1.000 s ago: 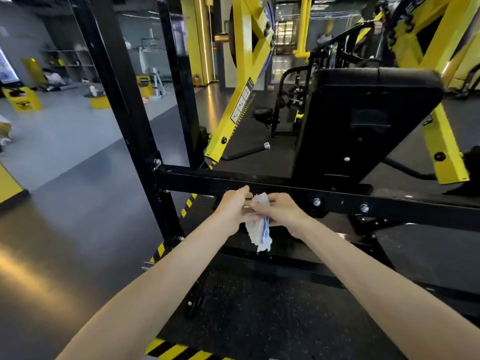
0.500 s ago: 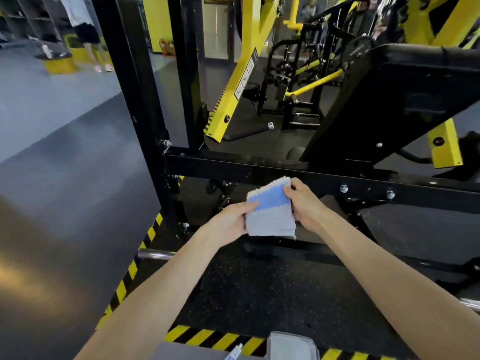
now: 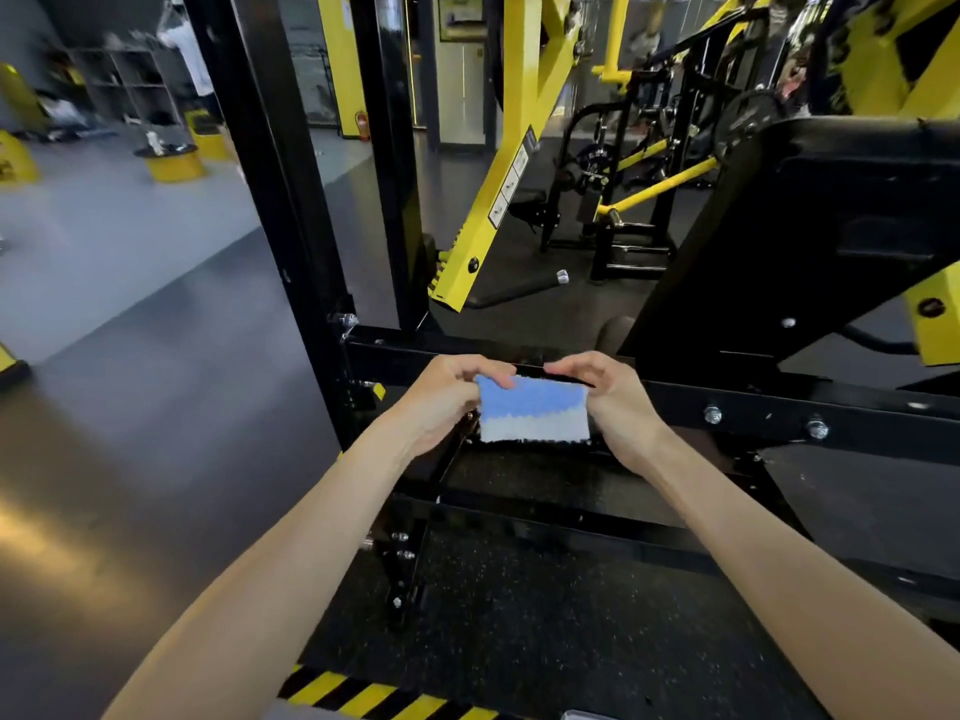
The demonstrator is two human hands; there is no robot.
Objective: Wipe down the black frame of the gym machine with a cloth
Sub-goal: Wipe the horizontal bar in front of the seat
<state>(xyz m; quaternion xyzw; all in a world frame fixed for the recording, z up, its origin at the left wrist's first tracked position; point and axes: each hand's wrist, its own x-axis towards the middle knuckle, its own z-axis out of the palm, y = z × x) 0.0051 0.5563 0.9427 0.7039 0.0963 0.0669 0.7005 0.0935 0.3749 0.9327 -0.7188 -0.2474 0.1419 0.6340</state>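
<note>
A small folded cloth (image 3: 532, 415), blue on top and white below, is stretched flat between both hands in front of the machine's black horizontal frame bar (image 3: 779, 407). My left hand (image 3: 447, 397) pinches the cloth's upper left corner. My right hand (image 3: 608, 394) pinches its upper right edge. The cloth hangs just before the bar; I cannot tell whether it touches it. A black upright post (image 3: 280, 174) joins the bar at the left.
A black padded seat back (image 3: 810, 241) leans over the bar on the right. Yellow machine arms (image 3: 509, 163) rise behind. Black-and-yellow hazard tape (image 3: 374, 696) edges the rubber mat below. A person (image 3: 184, 49) stands far left by yellow stands (image 3: 174, 161).
The cloth was bunched between both hands a second ago; it is now spread flat and held wider by its top corners. My view has shifted back and up.
</note>
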